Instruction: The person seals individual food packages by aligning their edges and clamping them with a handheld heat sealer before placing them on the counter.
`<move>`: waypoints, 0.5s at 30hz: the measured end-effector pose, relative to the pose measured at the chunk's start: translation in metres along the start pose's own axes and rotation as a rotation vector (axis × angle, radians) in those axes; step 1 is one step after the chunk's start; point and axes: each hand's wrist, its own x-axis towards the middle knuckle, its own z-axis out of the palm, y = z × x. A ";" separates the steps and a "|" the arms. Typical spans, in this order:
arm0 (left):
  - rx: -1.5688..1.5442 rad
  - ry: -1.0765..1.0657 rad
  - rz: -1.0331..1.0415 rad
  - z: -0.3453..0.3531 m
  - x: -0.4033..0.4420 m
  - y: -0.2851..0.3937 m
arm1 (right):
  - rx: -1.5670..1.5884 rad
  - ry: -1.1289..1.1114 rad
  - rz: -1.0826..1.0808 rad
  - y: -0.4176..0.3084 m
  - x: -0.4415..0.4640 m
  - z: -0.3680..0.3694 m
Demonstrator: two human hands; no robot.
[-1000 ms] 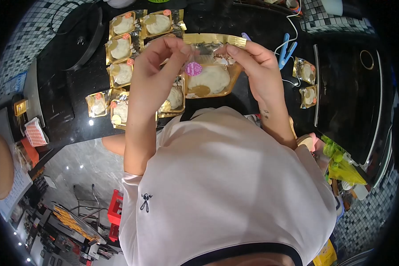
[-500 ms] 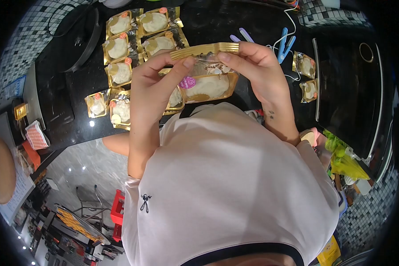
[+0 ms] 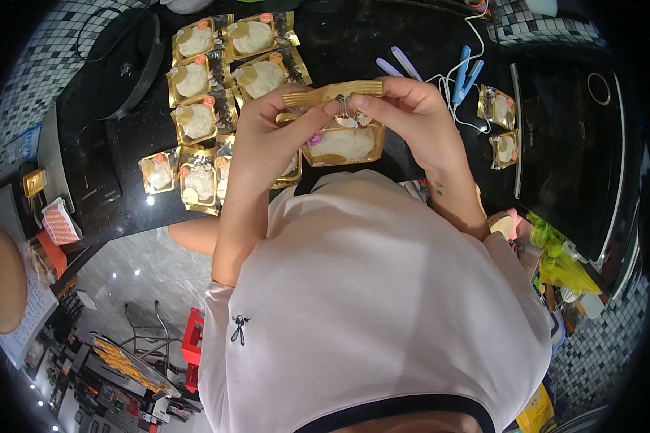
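A clear-and-gold packet (image 3: pixel 343 145) with a pale round pastry in a gold tray hangs in front of my chest, its gold crimped edge on top. My left hand (image 3: pixel 278 133) pinches the left part of that edge between thumb and fingers. On the right part, my right hand (image 3: pixel 417 119) has the same kind of pinch. Both thumbs sit near the middle, close together, pressing the film below the edge. A purple sticker on the packet is partly covered by my left hand.
Several similar packets (image 3: pixel 195 76) lie in rows on the black counter (image 3: pixel 339 43) at left. Two smaller ones (image 3: pixel 497 108) rest beside a black appliance (image 3: pixel 570 144) at right. Purple (image 3: pixel 404 63) and blue (image 3: pixel 466 76) clamp-shaped tools with white cords lie behind my right hand.
My left hand has shifted right, bringing the thumbs nearer each other. The packet's top edge has bunched and dropped slightly, and the purple sticker is more covered.
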 end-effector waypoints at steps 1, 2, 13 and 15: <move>0.005 -0.004 0.008 -0.001 0.001 -0.003 | 0.003 0.004 0.002 0.000 0.000 0.000; 0.010 -0.008 0.015 -0.001 0.002 -0.005 | 0.006 0.008 0.005 0.001 0.001 -0.001; -0.070 0.017 -0.003 -0.003 0.009 -0.011 | 0.046 0.033 0.071 0.006 0.005 -0.010; -0.129 0.022 -0.037 -0.005 0.011 -0.011 | 0.088 0.060 0.103 0.018 0.010 -0.019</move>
